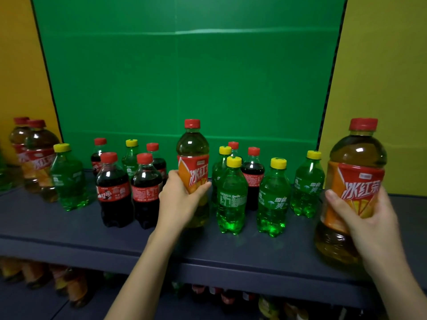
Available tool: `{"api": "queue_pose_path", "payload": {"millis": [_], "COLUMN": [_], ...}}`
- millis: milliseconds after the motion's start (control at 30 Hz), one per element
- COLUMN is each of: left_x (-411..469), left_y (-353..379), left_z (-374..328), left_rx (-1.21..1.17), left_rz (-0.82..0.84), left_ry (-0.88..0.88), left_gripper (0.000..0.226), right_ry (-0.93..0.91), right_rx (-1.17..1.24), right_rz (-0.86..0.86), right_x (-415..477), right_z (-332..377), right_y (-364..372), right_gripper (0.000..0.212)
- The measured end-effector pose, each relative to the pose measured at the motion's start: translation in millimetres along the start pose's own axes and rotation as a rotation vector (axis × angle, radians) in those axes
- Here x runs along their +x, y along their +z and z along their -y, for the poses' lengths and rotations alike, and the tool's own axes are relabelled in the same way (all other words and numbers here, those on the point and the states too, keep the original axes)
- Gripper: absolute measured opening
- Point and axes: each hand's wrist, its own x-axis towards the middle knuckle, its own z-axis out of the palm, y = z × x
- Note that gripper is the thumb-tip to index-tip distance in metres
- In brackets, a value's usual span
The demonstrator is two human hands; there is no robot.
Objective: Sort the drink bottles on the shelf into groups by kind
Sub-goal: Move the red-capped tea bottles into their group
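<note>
1. On the dark shelf point(57, 229), seen from the head camera, the drinks stand mixed: two iced tea bottles point(38, 155) at the far left with a single green soda point(69, 179) just beside them, cola bottles point(129, 190) left of centre, and more green soda bottles point(251, 192) right of centre with two colas standing among them. A green backdrop point(184, 77) hangs behind.

2. The left hand point(179, 199) is wrapped around the label of a centre tea bottle point(193, 167), thumb on the near side and fingers curled behind, pressing the bottle between them. This bottle sits between the colas and the green sodas, so the grip reads as a lift to take it out of the wrong company.

3. The right hand point(362, 218) clasps a second tea bottle point(355, 181) at the right end, near the shelf's front edge, thumb across the label front and fingers closed around the far side. Whether its base rests on the shelf I cannot tell.

4. Both held bottles are upright, long axis vertical, red caps up and labels facing the camera; the right one leans slightly.

5. My judgement: both teas belong with the pair at far left, a long carry over standing bottles, so mid-body grips keep them steady.
</note>
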Motion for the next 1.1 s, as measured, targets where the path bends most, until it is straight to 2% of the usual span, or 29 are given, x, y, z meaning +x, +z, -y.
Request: {"api": "queue_pose_path", "payload": {"millis": [100,267,433,567,733,867,1000,1100], "left_x": [-13,-35,-57,-74,-91,-103,-108,-106], "left_y": [-18,-56,-112,-170,-252,-320,-386,-429], "left_z": [-12,-14,4,32,74,107,143,169], "left_rx": [-0.002,0.011,0.033,0.091,0.142,0.159,0.192,0.211], "left_rz": [-0.017,-0.083,-0.217,-0.354,-0.474,-0.52,-0.562,-0.582], "left_ry": [0.045,0.041,-0.021,-0.072,-0.136,-0.174,-0.178,-0.175], "left_gripper": [0.051,0.056,0.07,0.075,0.068,0.066,0.059,0.063], "right_ry": [0.003,-0.012,-0.001,0.013,0.01,-0.004,-0.024,-0.021], "right_rx": [0.055,0.137,0.207,0.251,0.329,0.379,0.403,0.426], "right_rz": [0.068,0.205,0.344,0.48,0.616,0.688,0.713,0.731], "right_x": [-9,-26,-51,-75,-113,-150,-187,-215], "right_z": [15,25,26,36,59,79,102,118], "right_y": [11,48,100,151,224,285,349,394], "right_gripper": [0.043,0.057,0.047,0.051,0.055,0.068,0.067,0.056]}}
